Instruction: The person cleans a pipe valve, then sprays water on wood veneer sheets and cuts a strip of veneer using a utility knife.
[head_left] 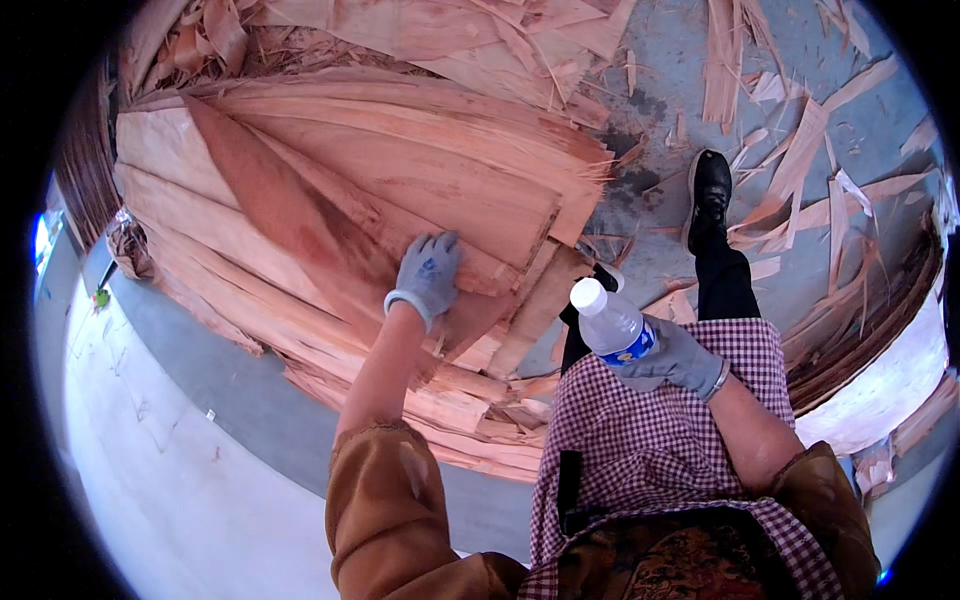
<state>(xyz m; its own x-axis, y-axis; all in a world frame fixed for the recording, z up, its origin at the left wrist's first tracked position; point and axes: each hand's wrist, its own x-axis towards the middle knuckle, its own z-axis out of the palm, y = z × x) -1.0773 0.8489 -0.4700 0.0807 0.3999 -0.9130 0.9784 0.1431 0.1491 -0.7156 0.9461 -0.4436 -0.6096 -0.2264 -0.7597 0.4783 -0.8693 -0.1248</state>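
Observation:
A broad stack of thin reddish wood veneer sheets [440, 150] lies in front of me. The top veneer sheet [290, 215] is folded over in a dark diagonal ridge. My left hand [428, 272], in a grey glove, is closed over the near part of that fold; its fingertips are partly hidden against the wood. My right hand [672, 360], also gloved, is wrapped round a clear plastic bottle [612, 325] with a white cap and a blue label. The bottle tilts up to the left above my lap, its cap on.
Torn veneer strips [800, 170] litter the grey floor [660, 60] at the right. More loose veneer [440, 35] lies beyond the stack. A curved dark-edged pile [870, 340] stands at the right. My checked apron [650, 430] covers my lap, and a black shoe [711, 190] rests ahead.

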